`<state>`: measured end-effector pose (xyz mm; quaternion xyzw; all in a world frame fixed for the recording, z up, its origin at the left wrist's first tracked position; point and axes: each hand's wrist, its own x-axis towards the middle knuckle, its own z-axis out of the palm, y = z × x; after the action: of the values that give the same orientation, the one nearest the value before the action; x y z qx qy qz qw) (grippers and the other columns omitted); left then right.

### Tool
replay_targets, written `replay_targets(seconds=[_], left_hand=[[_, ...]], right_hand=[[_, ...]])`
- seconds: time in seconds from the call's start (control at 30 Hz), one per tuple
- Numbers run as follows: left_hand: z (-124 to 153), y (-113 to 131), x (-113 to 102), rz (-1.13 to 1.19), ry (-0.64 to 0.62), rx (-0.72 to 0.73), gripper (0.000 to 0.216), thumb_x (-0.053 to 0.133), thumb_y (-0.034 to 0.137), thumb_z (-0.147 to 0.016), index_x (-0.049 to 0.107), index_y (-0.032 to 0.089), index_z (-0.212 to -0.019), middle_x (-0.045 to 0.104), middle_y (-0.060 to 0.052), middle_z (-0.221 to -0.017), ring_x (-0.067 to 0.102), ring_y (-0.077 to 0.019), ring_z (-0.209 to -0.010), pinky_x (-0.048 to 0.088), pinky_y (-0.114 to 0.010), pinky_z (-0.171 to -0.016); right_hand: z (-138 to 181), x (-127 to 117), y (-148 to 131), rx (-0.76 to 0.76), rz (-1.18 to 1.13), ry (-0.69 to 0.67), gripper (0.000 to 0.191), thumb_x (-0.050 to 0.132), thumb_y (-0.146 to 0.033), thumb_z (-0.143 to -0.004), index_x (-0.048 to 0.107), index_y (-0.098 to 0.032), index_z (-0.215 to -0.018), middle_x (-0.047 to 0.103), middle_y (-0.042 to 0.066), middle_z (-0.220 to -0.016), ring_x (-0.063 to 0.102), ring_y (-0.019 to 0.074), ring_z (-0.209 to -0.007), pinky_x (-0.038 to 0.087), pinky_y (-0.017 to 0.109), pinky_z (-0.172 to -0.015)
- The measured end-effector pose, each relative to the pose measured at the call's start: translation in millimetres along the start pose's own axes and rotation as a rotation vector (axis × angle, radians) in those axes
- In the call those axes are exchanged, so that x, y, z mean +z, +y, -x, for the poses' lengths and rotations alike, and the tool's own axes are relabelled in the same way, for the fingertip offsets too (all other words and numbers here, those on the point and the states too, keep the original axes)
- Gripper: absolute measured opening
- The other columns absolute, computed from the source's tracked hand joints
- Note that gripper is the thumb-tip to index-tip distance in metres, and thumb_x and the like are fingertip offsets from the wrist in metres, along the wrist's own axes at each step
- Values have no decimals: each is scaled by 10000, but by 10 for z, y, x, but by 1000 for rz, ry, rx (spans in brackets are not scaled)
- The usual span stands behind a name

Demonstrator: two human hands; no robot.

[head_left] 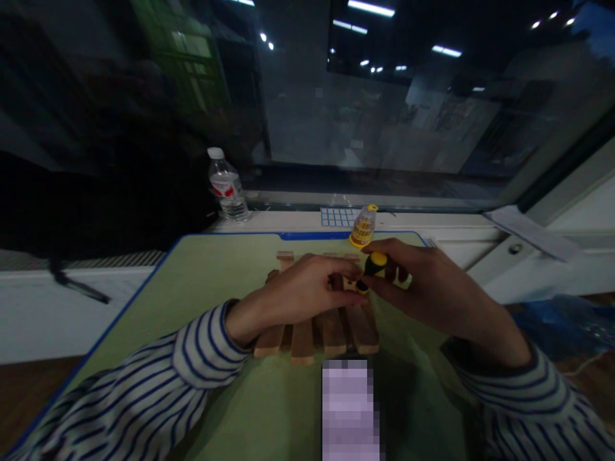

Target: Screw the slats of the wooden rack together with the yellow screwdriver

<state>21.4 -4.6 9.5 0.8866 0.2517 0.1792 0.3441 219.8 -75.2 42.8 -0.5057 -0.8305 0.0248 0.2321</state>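
A pale pixelated slab [348,410] is lying nearest; beyond, toward the desk's [216,275] far edge, the right hand [427,278] is pinching a stubby yellow-black tool [371,265] above wooden slats [302,342], its long axis slanting down-left toward the left hand [298,288], whose grip I cannot tell.

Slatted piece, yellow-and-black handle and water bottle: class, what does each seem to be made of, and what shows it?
Slatted piece: apparently wood, dull-surfaced, judging by its tan-brown slats.
Yellow-and-black handle in the right hand: probably plastic, given its solid colours; rubber in the black part can't be ruled out.
Water bottle: likely glossy plastic; it's see-through with highlights.
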Motion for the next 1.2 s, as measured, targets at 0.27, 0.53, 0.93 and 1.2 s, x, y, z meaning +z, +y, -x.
replay_targets(seconds=[0.27, 0.53, 0.93, 1.2], left_hand=[[-45, -79, 89, 52, 22, -1, 216, 625, 388, -859, 690, 200, -942, 690, -3, -883, 622, -158, -826, 444, -251, -732], [-40, -88, 89, 39, 29, -1, 192, 607, 364, -877, 707, 206, -923, 699, 11, -840, 636, -141, -777, 433, -232, -686], [-46, -50, 68, 84, 13, -6, 224, 615, 361, -864, 698, 204, -1000, 698, -1, -880, 620, -158, -791, 446, -244, -703], [-51, -30, 63, 104, 37, -21, 211, 645, 351, -847, 695, 198, -984, 703, -1, -882, 624, -151, -788, 443, -251, -719]], right_hand=[[-18, -1, -11, 47, -5, -25, 271, 553, -351, -894, 557, -236, -1140, 681, -15, -811, 616, 133, -649, 475, 249, -579], [-1, 10, -24, -23, 41, 66, 416, 568, -361, -890, 526, -200, -1271, 681, 56, -1157, 666, 149, -843, 520, 270, -741], [7, -23, -5, -82, -91, 104, 294, 539, -246, -906, 607, -211, -1190, 699, 32, -1159, 669, 142, -873, 528, 259, -699], [3, -9, -11, -96, -81, 129, 292, 562, -273, -900, 604, -197, -1179, 710, 29, -1116, 652, 115, -766, 524, 231, -644]])
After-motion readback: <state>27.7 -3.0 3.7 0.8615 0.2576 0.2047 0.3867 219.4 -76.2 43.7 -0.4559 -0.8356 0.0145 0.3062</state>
